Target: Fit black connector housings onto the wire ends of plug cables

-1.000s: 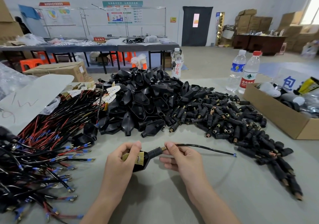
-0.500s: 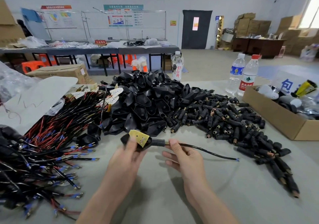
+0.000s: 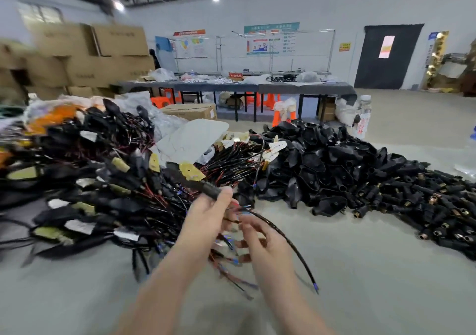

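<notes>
Grey table (image 3: 360,270) carries everything. The view is motion-blurred, mostly on the left side.

- Heap of plug cables (image 3: 103,180): far left, the largest pile. Black plugs with card tags and red/black wires, all tangled.
- Pile of black connector housings (image 3: 322,159): centre-right, loose, touching the cable heap's right edge.
- Spread of small barrel connectors (image 3: 425,205): brass-tipped, right of the housings and running toward the near right.
- Left hand (image 3: 206,221): raised over the near edge of the cable heap, fingers and thumb clamped round the black collar (image 3: 212,188) of one plug cable.
- Right hand (image 3: 268,249): just beside the left, fingers loosely curled. Too blurred to tell whether it pinches the wire or only sits near it.
- Held cable's wire (image 3: 291,242): droops down to the right past the right hand. Its blue-tipped end (image 3: 315,285) hangs free above the table.

Step, as judged: this piece looks fitted and is being put aside on the heap. The next move calls for the left hand to let go over the pile. Both hands then go for a fresh cable and a housing from the centre-right pile. Snag risk: the trailing wire could catch in the tangle.
</notes>
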